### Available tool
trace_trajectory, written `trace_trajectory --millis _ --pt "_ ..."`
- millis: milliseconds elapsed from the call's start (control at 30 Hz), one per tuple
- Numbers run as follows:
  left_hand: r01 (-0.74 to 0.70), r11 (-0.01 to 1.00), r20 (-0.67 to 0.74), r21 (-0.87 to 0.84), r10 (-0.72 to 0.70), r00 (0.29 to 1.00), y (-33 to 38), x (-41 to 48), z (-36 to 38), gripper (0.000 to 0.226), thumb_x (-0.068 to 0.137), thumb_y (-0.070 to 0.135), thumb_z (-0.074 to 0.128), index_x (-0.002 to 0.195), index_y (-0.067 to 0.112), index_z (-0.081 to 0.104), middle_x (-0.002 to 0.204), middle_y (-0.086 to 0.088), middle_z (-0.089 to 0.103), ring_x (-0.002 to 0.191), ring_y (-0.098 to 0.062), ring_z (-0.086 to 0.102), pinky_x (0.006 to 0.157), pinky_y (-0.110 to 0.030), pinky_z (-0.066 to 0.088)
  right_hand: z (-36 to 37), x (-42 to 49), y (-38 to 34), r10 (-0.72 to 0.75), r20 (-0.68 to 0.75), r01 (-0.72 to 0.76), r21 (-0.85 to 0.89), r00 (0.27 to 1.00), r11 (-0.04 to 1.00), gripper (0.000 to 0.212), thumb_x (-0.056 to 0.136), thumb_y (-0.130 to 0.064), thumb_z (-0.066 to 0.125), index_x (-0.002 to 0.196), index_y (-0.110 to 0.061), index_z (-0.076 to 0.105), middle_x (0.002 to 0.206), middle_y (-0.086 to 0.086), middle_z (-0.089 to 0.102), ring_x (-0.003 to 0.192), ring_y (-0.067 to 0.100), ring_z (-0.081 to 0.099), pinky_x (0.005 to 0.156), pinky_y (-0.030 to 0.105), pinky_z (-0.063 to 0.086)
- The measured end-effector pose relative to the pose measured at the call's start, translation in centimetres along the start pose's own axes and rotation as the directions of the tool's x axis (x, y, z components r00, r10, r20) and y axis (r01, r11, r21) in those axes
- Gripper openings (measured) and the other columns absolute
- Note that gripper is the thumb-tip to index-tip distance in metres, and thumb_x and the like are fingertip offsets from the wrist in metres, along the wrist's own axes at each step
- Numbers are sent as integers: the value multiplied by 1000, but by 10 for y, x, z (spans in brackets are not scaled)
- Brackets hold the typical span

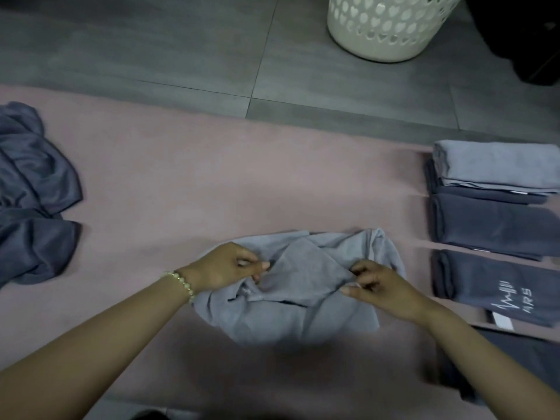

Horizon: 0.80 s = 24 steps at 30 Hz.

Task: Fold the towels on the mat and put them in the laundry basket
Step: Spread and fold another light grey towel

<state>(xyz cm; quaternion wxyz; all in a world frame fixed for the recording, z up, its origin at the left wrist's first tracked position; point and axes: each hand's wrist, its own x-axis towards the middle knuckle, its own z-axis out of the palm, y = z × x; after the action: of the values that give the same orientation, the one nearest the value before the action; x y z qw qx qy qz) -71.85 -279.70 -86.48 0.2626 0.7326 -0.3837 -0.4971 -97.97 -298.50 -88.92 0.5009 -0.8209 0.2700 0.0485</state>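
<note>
Left hand (230,265) and right hand (375,283) each pinch the crumpled light grey towel (291,301), near-centre on the pink mat (212,183). Laundry basket (385,28) far right, contents probably not visible.

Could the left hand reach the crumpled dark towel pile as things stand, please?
Probably yes: only bare pink mat lies before the dark pile, though the left hand must first release the light grey towel.

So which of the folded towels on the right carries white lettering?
The dark grey folded towel beside the right hand; no lettering shows on the other folded ones.
</note>
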Motion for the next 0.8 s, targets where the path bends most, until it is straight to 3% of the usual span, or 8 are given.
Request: trace_trajectory --millis 67,200,300,400,500,567,667,800 --pt "14 999 -95 -32 -17 995 3 9 4 24 85 34 65 101 17 68 100 7 67 94 0 61 85 -14 43 0 -2 -3 -53 -70 52 -22 996 998 80 70 -79 53 59 0 60 95 6 54 85 9 53 77 14 39" --pt "48 999 -5 -9 -48 999 15 26 16 48 90 33 60 130 9 53 124 3 55 111 -6 50 89 -13 36 -6 1 -27 -178 -51 165 -198 983 966 77 75 -80 41 64 -7 65 92 0 50 88 6 48 80 12 36" --pt "89 994 8 -64 -89 996 21 35 23 39 92 35 57 123 11 59 119 3 59 110 -8 52 90 -15 36 -15 4 -48 -142 134 153 -80 981 985 74 79 -71 46 68 1 61 74 12 52 66 11 45 68 24 38" --pt "104 971 -16 -214 -110 994 29 39 31 24 95 32 52 108 15 63 101 2 59 95 -10 53 77 -11 42 -16 9 -76 -108 317 84 90 942 992 45 83 -43 61 57 -8 52 57 12 37 56 12 32 56 24 30" --pt "109 924 -50 -366 -136 989 30 38 41 19 97 26 49 102 20 66 95 6 65 89 -3 60 70 -3 46 -5 26 -80 -99 132 55 302 986 952 13 83 -26 68 71 -24 66 56 -3 55 58 6 45 56 17 36" --pt "94 899 -51 -428 -128 991 28 36 44 20 98 23 47 94 20 67 93 1 68 81 1 62 71 -5 48 1 40 -72 -61 32 47 330 998 943 10 85 -19 68 76 -22 65 61 -9 59 59 4 49 59 15 39" --pt "71 887 -48 -456 -104 993 26 33 44 29 98 24 47 98 4 68 99 -14 67 88 -11 61 84 -18 50 7 54 -63 -26 -23 32 290 999 956 7 85 -18 69 80 -23 68 86 -4 65 76 3 57 73 13 45" --pt "34 899 -38 -438 -56 998 26 34 43 26 98 22 46 92 11 68 89 -3 69 78 0 63 74 -10 50 7 62 -62 37 -4 -35 273 999 961 4 85 -21 69 84 -25 70 106 -10 61 94 -8 55 80 2 41"
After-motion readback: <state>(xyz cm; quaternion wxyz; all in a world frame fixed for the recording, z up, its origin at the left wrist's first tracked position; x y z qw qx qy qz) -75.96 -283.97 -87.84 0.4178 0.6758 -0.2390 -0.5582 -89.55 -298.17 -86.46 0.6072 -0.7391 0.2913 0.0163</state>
